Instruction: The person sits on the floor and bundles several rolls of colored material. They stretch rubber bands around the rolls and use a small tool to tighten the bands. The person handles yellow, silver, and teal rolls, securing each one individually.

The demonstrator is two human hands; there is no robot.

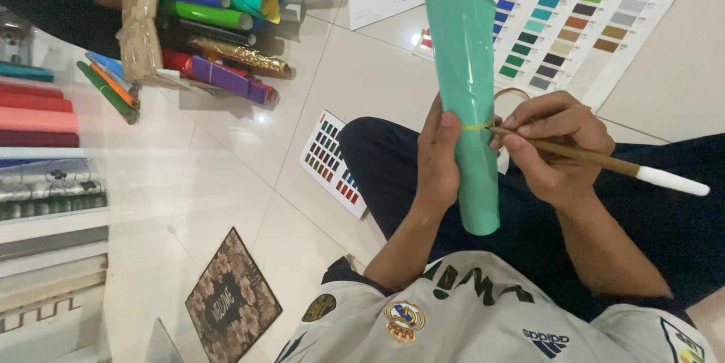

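Over the lap, I see the teal roll upright w/ a yellow rubber band round it; left hand wraps it, right hand pinches a brown stick (white tip). Colour chart behind.

One head-worn camera looks steeply down, close over the person's lap, across the tiled floor beyond.
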